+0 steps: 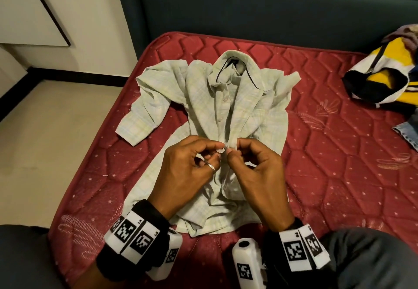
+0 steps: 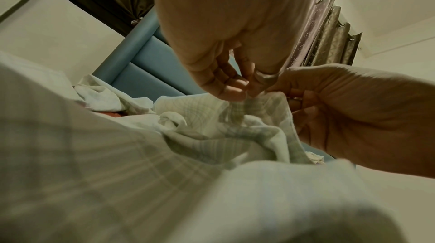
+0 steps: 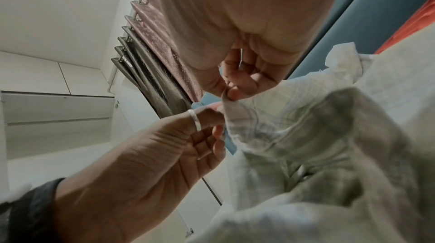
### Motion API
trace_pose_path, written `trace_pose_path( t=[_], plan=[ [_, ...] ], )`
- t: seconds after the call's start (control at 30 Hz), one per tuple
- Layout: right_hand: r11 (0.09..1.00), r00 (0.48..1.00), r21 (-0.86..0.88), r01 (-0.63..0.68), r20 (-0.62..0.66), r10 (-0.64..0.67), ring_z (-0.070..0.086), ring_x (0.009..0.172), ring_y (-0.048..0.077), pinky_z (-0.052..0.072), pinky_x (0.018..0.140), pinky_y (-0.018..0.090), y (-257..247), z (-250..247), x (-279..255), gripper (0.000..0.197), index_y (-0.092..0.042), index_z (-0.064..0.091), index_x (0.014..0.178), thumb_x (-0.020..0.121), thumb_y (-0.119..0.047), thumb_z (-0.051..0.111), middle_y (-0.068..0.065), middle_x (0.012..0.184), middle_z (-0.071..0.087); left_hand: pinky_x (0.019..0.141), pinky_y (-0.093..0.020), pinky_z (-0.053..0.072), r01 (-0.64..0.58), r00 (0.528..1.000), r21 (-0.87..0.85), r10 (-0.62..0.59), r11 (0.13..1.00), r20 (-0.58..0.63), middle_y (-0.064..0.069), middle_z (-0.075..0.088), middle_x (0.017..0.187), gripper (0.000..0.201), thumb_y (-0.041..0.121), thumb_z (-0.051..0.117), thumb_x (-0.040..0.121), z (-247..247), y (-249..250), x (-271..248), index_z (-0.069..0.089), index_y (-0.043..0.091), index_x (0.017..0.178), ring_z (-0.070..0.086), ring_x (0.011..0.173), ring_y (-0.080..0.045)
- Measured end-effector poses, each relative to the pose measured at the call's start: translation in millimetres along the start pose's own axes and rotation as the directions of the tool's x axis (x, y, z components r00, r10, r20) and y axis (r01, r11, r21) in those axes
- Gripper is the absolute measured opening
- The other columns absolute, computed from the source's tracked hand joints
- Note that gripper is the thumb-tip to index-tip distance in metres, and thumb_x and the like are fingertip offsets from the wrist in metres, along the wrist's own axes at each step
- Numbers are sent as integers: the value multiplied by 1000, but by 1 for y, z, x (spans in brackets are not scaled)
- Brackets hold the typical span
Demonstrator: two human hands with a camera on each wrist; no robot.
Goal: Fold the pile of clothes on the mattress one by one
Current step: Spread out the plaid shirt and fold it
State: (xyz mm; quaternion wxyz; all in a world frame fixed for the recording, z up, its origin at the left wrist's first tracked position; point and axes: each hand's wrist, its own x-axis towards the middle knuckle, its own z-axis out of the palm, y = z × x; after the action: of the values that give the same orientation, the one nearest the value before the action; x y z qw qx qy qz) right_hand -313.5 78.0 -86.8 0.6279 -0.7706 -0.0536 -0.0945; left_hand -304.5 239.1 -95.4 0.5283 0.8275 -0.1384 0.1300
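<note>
Red quilted mattress (image 1: 316, 157) fills the scene, with a pale checked shirt (image 1: 203, 99) spread front-up on it, collar on the far side of the hands. Left hand (image 1: 187, 171) and right hand (image 1: 257, 171) meet over the shirt's button strip, each pinching the fabric edge between thumb and fingertips; it may be a button between them, though it is too small to tell. Well off beyond the right hand lies a yellow, white and black garment (image 1: 384, 76).

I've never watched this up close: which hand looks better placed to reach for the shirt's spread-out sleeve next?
Left, probably: the sleeve lies on the left hand side; the right hand would cross over.
</note>
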Motion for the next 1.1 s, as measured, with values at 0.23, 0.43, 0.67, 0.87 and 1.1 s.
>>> trace_pose_path(
  t=[0.23, 0.43, 0.67, 0.87, 1.1],
  plan=[
    [997, 1000, -75, 24, -3, -25, 65, 73, 17, 54, 68, 35, 5, 1, 0, 4, -18, 72, 89, 91, -15, 70, -2, 78, 67, 56, -21, 54, -2, 1000, -23, 2, 1000, 8, 8, 66, 87, 25, 4, 75, 84, 0, 0, 0, 70, 15, 106, 65, 77, -15],
    [997, 1000, -80, -2, 23, 3, 69, 81, 18, 57, 74, 40, 7, -1, 1, 6, -19, 74, 95, 92, -17, 69, -3, 87, 72, 59, -17, 52, 72, 997, -81, -71, 994, 14, 8, 72, 89, 23, 10, 78, 85, 1, 0, -1, 73, 24, 103, 68, 79, -12],
    [997, 999, -65, -36, 26, 37, 69, 84, 17, 57, 77, 44, 7, -4, 3, 7, -21, 74, 97, 94, -21, 69, -3, 89, 73, 71, -43, 60, 126, 991, -143, -118, 982, 62, 15, 73, 101, 18, 24, 73, 88, -4, 2, 2, 76, 26, 106, 70, 98, -12],
    [997, 997, -47, -68, 27, 70, 71, 87, 16, 57, 80, 47, 6, -2, 1, 9, -22, 75, 98, 94, -26, 69, -4, 92, 74, 61, -28, 58, 120, 993, -94, -119, 988, 19, 14, 74, 93, 13, 23, 75, 87, -3, 5, 2, 77, 27, 99, 71, 89, -10],
    [995, 999, -95, -28, 35, 32, 69, 86, 10, 57, 77, 32, 5, -3, 1, 8, -20, 77, 96, 91, -23, 72, -10, 91, 72, 59, -11, 49, 114, 993, -30, -115, 993, -36, 13, 73, 82, 11, 18, 79, 84, -3, 6, 1, 78, 21, 94, 70, 78, -7]
  ],
)
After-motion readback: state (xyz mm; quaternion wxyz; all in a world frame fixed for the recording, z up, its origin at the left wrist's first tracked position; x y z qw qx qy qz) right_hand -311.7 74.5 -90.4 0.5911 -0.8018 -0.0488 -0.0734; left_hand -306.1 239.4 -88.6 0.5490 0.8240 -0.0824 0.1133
